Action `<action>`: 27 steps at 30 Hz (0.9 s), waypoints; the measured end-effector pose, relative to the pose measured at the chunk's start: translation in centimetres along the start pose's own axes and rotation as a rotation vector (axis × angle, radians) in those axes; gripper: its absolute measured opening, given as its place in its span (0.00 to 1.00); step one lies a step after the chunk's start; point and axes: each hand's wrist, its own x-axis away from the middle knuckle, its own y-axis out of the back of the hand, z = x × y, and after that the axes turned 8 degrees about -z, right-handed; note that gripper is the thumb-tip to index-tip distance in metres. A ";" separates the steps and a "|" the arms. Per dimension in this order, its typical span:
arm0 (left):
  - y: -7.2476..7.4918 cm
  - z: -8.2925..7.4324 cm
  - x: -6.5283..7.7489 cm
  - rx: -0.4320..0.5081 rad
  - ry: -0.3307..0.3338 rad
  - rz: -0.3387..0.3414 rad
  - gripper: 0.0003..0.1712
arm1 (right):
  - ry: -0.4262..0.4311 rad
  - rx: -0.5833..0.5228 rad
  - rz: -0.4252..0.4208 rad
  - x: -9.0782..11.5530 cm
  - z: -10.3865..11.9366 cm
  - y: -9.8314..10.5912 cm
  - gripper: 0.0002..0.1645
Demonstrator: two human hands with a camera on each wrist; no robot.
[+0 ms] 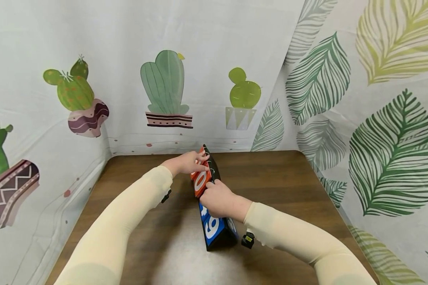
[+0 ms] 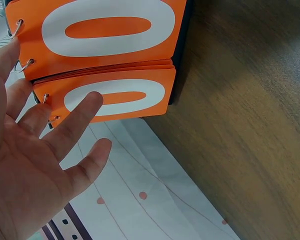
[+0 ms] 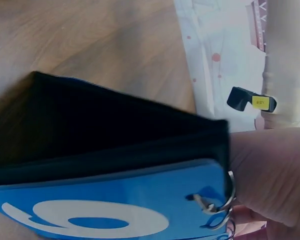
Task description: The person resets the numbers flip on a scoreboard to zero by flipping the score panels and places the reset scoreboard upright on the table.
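A tabletop flip scoreboard (image 1: pixel 215 168) stands like a tent, with ringed number cards along its ridge. Orange cards (image 1: pixel 200 183) showing white zeros are at the far part; blue cards (image 1: pixel 213 228) are at the near part, one reading 9 or 6. My left hand (image 1: pixel 188 163) reaches over the orange side with fingers spread and relaxed, fingertips at the metal rings (image 2: pixel 25 65). Around the ridge near the middle, my right hand (image 1: pixel 219 200) grips the scoreboard with curled fingers; its fingertips are mostly hidden in the right wrist view.
The scoreboard stands on a brown wooden table (image 1: pixel 271 186). White cloth (image 1: pixel 207 31) printed with cacti hangs behind, and leaf-patterned cloth (image 1: pixel 324 150) hangs on the right. Small black wrist devices (image 1: pixel 247 240) sit at both cream sleeves (image 1: pixel 289 227).
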 end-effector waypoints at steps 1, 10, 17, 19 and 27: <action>0.0 0.0 0.0 0.004 0.000 0.001 0.42 | 0.002 0.001 0.002 0.0 0.0 0.0 0.09; -0.1 0.1 0.0 0.004 -0.015 0.017 0.41 | 0.107 -0.091 -0.086 1.3 0.0 0.7 0.13; -0.1 0.3 -0.5 -0.004 -0.025 -0.005 0.42 | 0.078 -0.722 -0.281 2.7 -4.0 0.5 0.08; -0.1 0.4 -0.7 -0.005 -0.012 -0.010 0.42 | -0.034 -0.929 -0.356 3.0 -5.9 0.0 0.06; -0.2 0.4 -0.6 -0.010 0.041 0.001 0.43 | -0.557 -1.604 -0.403 3.5 -11.3 -6.9 0.19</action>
